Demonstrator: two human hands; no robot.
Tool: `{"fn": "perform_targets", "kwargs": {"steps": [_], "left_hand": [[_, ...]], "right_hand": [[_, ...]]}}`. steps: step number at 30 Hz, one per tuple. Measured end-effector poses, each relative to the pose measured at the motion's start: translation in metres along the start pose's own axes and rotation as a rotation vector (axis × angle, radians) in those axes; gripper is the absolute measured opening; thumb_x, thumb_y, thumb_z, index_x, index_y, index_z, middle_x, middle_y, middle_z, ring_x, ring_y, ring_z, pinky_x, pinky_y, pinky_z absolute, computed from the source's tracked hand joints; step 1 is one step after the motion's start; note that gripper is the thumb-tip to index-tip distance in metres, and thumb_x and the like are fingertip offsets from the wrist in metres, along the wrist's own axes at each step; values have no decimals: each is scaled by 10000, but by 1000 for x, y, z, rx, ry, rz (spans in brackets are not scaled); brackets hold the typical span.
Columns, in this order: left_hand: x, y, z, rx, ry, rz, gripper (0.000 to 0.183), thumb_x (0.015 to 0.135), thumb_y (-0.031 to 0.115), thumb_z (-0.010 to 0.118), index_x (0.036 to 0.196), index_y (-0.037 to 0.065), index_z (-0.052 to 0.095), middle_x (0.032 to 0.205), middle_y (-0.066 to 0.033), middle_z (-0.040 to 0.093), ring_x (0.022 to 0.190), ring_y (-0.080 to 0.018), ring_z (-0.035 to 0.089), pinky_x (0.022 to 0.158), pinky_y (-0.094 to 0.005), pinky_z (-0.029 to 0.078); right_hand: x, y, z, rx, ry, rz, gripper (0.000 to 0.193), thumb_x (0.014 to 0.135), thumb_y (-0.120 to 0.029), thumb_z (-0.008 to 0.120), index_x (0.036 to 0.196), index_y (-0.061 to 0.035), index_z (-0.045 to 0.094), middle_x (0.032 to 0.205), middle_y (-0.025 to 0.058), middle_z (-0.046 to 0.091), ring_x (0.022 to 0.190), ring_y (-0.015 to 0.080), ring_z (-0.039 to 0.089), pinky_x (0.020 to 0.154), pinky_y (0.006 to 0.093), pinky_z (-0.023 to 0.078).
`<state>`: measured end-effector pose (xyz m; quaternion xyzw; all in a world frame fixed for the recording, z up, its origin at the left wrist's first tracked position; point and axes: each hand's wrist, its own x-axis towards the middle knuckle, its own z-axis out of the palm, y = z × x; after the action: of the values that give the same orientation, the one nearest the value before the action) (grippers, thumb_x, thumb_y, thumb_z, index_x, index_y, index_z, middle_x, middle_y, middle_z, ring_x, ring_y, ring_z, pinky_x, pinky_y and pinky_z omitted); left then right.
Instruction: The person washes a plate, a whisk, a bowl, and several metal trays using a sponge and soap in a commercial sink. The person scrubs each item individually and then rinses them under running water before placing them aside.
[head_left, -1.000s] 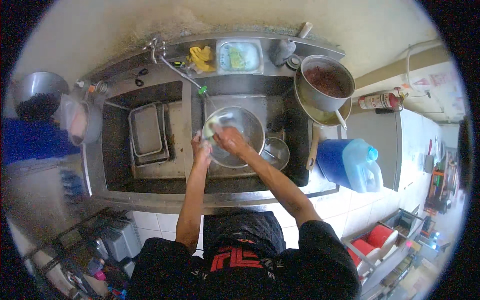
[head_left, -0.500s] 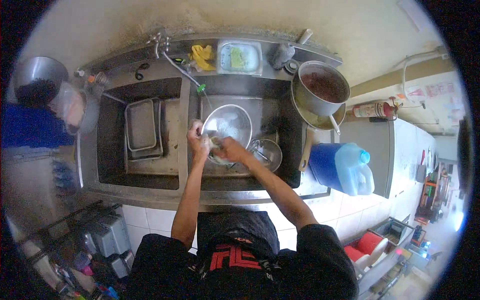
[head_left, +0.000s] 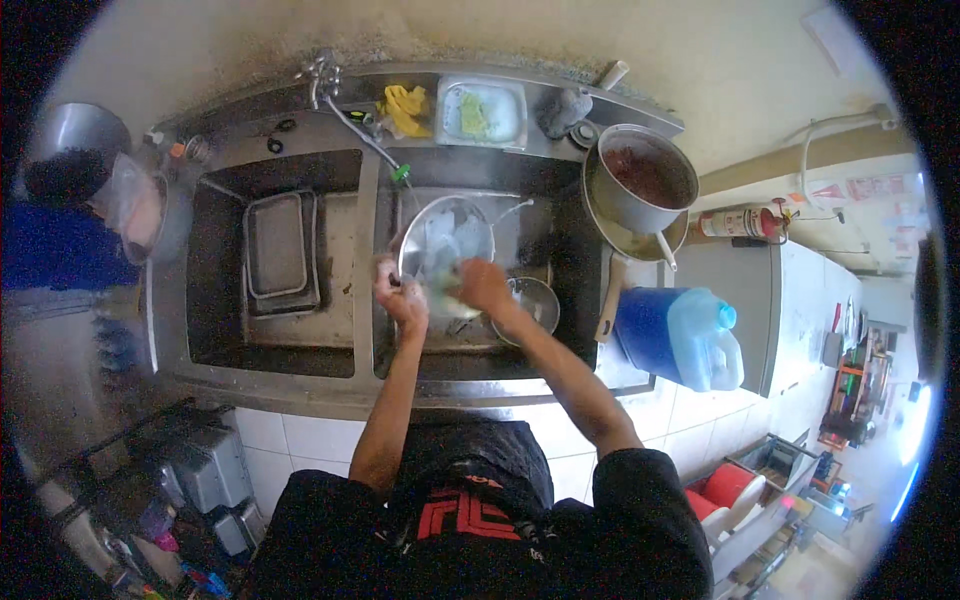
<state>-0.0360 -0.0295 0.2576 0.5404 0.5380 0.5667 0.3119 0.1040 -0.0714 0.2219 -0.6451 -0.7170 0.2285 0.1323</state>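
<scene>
A shiny round metal bowl (head_left: 413, 247) with white suds inside is tilted over the right sink basin. My left hand (head_left: 402, 298) is closed on its lower left edge. Inside the bowl's lower part, my right hand (head_left: 484, 286) is curled around a pale green scrubbing pad (head_left: 441, 287), blurred by motion. Just right of that hand a smaller metal strainer or bowl (head_left: 541, 304) lies on the basin floor. The faucet spout (head_left: 375, 148), with a green tip, reaches toward the bowl's upper left.
Rectangular metal trays (head_left: 279, 247) lie in the left basin. A tray with a green sponge (head_left: 473, 116) and a yellow cloth (head_left: 405, 110) sit along the back ledge. On the right stand a large saucepan (head_left: 645, 205) and a blue plastic jug (head_left: 670, 335).
My right hand has moved a little right, away from my left hand, with the pad. The bowl has shifted slightly left, and white suds now hang off its upper right side.
</scene>
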Motion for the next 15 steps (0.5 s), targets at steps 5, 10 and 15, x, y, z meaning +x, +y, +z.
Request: {"fn": "perform_targets", "kwargs": {"steps": [5, 10, 15], "left_hand": [[3, -27, -8, 86, -111, -68, 157, 557, -85, 381, 633, 36, 317, 638, -17, 311, 597, -134, 307, 539, -271, 279], [24, -2, -10, 16, -29, -138, 181, 566, -96, 366, 610, 75, 330, 591, 43, 294, 569, -76, 300, 496, -228, 239], [20, 0, -9, 91, -72, -138, 167, 544, -85, 334, 619, 48, 267, 617, 5, 215, 586, -114, 219, 507, -273, 189]], "right_hand": [[56, -12, -49, -338, 352, -31, 311, 758, -271, 601, 1002, -79, 577, 834, 135, 621, 764, 271, 617, 699, 404, 504], [51, -3, -38, -195, 378, 70, 384, 741, -239, 612, 1077, -65, 546, 716, 142, 604, 644, 333, 595, 590, 406, 478], [29, -17, -36, -153, 347, 448, 383, 709, -247, 652, 1017, -53, 535, 662, 156, 582, 628, 326, 592, 563, 444, 467]]}}
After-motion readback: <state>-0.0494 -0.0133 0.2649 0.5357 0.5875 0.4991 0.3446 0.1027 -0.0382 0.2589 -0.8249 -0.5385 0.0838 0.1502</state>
